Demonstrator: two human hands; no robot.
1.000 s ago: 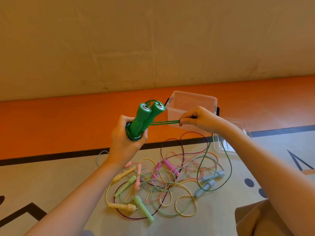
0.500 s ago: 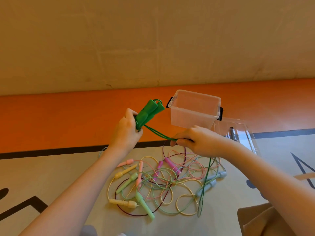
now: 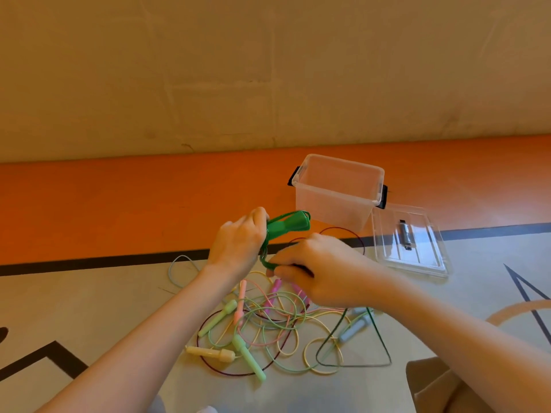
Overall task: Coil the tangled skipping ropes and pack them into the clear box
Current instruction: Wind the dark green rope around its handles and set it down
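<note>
1. Two dark green handles [image 3: 287, 227] stayed clenched together in the left hand [image 3: 238, 242], now lowered over the pile
2. Right hand [image 3: 316, 271], earlier out by the clear box [image 3: 337, 189], had swung under the left, pinching the green cord [image 3: 266, 261] into a wrap
3. Coiling had only begun: much cord [image 3: 351, 353] trailed on the floor, and the box held nothing

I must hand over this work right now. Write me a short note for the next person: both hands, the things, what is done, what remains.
Left hand grips the dark green rope's two handles. Right hand pinches its cord at the wrap.
Clear plastic box stands open, nothing inside; its lid lies beside it.
Done: green rope partly coiled.
Left: finish it, box it, then the pastel tangle on the floor.
</note>
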